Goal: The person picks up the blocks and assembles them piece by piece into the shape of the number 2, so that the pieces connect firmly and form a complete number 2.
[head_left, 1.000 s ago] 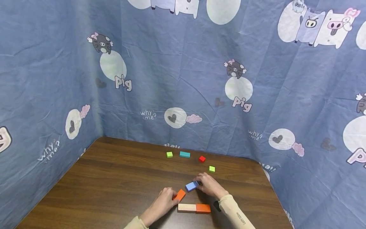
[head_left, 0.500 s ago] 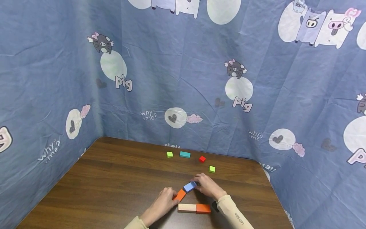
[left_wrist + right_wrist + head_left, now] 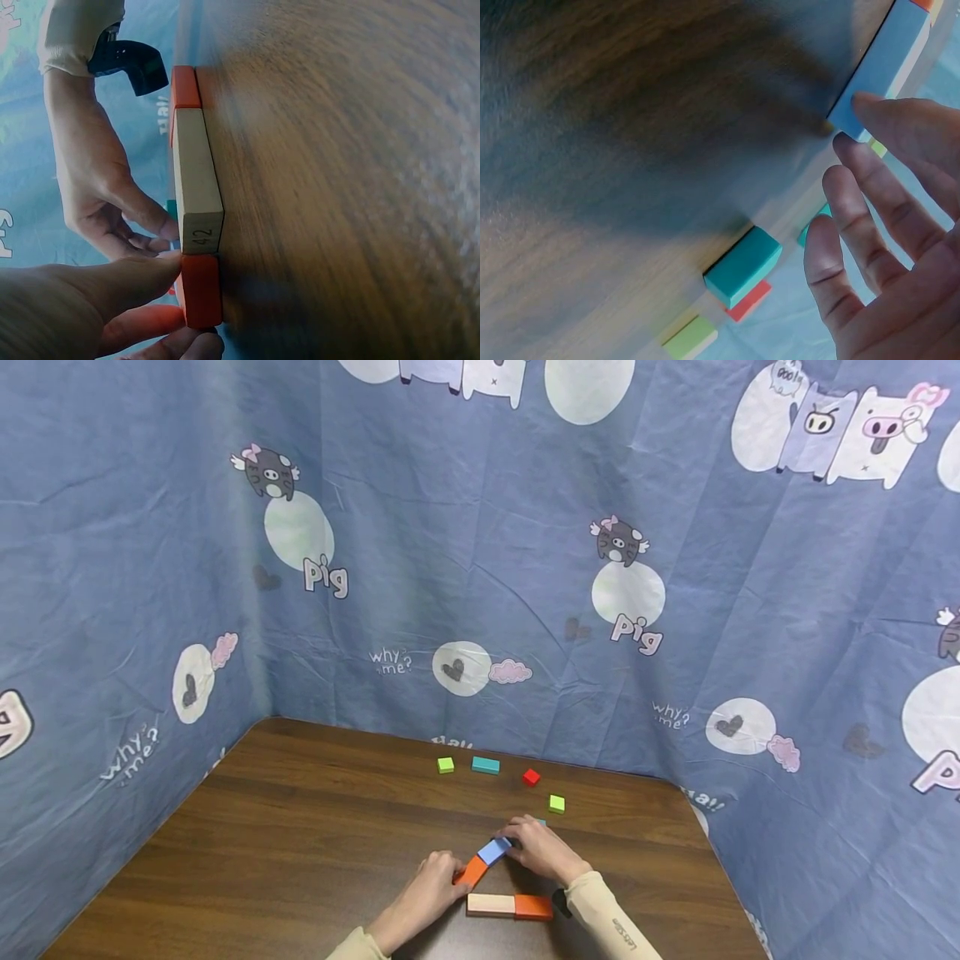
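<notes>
My left hand [image 3: 423, 892] pinches an orange block [image 3: 472, 871] lying aslant on the table. End to end with it, a blue block [image 3: 494, 851] continues the line up and to the right. At its far end my right hand [image 3: 545, 849] holds the blue block; in the right wrist view its thumb [image 3: 904, 124] lies against the block's side, with a fingertip at the end. Just in front, a plain wooden block [image 3: 491, 906] marked 42 [image 3: 202, 237] and an orange-red block [image 3: 533, 907] form a straight row.
Beyond my right hand a teal block [image 3: 742, 266] is partly hidden in the head view. Farther back lie two light green blocks [image 3: 446, 765], another teal block [image 3: 485, 765] and a red block [image 3: 531, 777]. A blue printed cloth [image 3: 480, 568] hangs behind the wooden table [image 3: 300, 827].
My right hand has drawn the blue block left and turned it slightly, closing the gap to the orange block. A teal block now shows behind that hand. The left hand has stayed put.
</notes>
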A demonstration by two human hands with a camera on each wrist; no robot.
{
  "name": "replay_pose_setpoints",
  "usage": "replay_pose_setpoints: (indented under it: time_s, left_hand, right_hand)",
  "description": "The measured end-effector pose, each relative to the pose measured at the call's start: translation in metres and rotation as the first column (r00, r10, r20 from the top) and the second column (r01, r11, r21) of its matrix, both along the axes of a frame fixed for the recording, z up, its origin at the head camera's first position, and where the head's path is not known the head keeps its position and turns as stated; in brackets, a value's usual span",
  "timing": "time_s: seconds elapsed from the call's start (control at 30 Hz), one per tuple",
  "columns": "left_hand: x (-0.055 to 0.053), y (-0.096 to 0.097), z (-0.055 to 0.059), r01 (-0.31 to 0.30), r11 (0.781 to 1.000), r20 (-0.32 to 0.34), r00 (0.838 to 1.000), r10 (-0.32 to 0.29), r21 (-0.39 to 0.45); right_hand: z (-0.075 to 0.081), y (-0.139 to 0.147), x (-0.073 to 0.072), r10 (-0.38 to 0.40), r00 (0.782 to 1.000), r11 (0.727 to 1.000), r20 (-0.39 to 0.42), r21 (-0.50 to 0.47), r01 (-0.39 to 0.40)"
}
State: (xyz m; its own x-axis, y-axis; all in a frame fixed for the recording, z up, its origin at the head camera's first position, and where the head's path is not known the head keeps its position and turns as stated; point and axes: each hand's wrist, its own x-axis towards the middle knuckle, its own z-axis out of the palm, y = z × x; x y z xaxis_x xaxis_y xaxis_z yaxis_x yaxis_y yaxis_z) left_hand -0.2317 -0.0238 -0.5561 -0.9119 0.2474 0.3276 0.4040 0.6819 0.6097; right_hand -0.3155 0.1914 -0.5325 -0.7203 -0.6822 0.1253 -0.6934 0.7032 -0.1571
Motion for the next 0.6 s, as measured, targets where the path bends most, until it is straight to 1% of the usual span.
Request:
replay_pose_setpoints:
  time_s: [0.13,0.3,0.43,0.6]
  left_hand:
    - [0.0001,-0.0005,0.0008,0.000,1.000,-0.010,1.000,0.000,0.000]
    - [-0.0003,-0.0012,0.0000,0.000,1.000,-0.017,1.000,0.000,-0.005]
    - [-0.0004,-0.0012,-0.0005,0.001,1.000,-0.007,1.000,-0.001,-0.004]
    - [0.0001,-0.0012,0.0003,0.007,1.000,0.001,1.000,-0.007,0.004]
  right_hand:
    - [0.0005,-0.0008,-0.0004,-0.006,1.000,1.000,0.012,-0.003,0.006]
    - [0.0005,-0.0024,-0.0001,0.000,1.000,1.000,0.005,-0.009,0.000]
    - [0.0007,-0.0023,0.0009,-0.002,1.000,1.000,0.008,-0.012,0.002]
    - [-0.0001,0.0002,0.0014,0.012,1.000,0.998,0.028,-0.059,-0.010]
